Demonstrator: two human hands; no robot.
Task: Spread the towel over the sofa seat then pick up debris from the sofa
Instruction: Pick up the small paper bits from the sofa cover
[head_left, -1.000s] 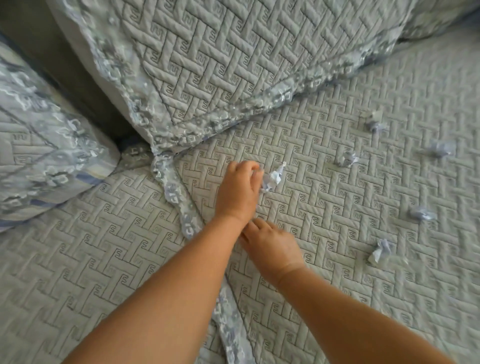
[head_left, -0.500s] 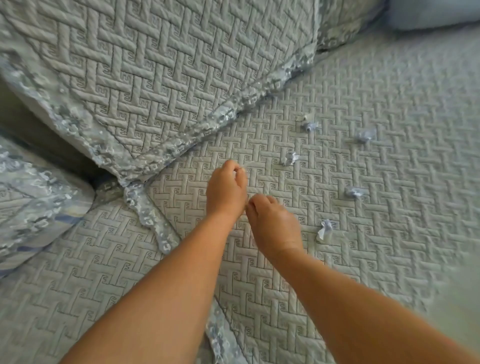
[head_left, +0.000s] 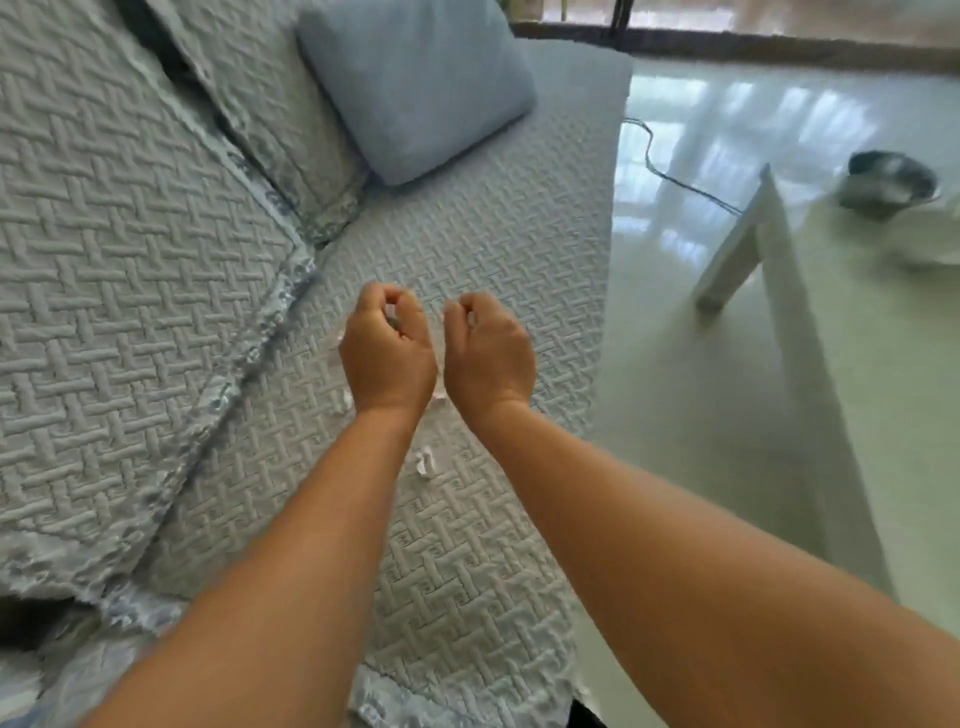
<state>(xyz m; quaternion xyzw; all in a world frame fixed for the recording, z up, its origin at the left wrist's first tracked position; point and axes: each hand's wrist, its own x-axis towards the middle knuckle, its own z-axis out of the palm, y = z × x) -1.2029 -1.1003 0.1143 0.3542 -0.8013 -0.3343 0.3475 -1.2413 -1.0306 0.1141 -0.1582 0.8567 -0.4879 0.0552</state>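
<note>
The quilted grey towel (head_left: 498, 244) lies flat over the sofa seat. My left hand (head_left: 387, 351) and my right hand (head_left: 488, 356) hover side by side above its middle, both with fingers curled into a pinch. A pale bit shows inside each pinch, blurred. One white paper scrap (head_left: 423, 463) lies on the towel between my forearms. Two smaller scraps peek out by my left wrist (head_left: 346, 401) and between my wrists (head_left: 439, 398). My hands hide whatever lies under them.
Quilted back cushions (head_left: 130, 249) rise on the left. A plain blue pillow (head_left: 415, 83) leans at the far end of the seat. To the right are the glossy floor with a dark cable (head_left: 670, 174) and a white table (head_left: 779, 322) with a dark object (head_left: 891, 176).
My view has swung right, bringing in the pillow, floor and table. Both hands moved right along the seat to the scattered scraps. The left hand pinched up a scrap a second ago.
</note>
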